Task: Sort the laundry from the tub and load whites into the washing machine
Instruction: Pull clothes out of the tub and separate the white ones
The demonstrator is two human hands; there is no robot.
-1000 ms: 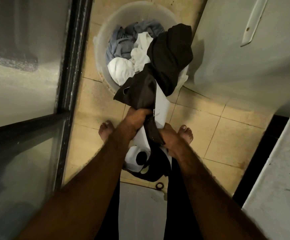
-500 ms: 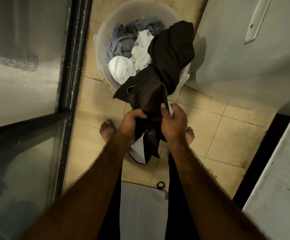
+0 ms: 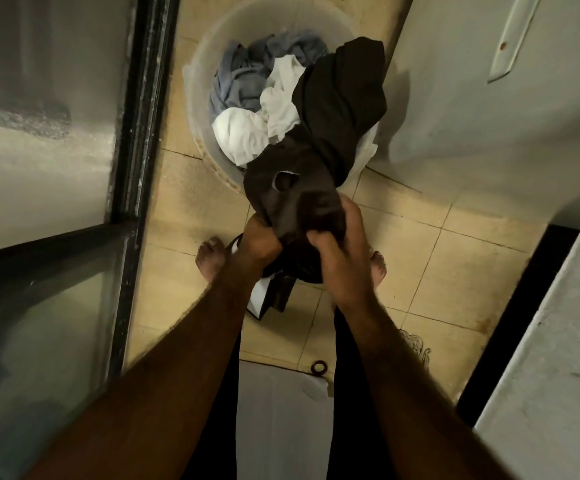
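While across tub rim (image 3: 195, 140), garment (image 3: 337, 109) (dark).

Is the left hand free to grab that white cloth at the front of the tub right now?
Probably not yet: the left hand grips the dark garment, as does the right hand. Once it lets go, likely yes; the white cloth lies uncovered near the rim of the tub, left of the garment.
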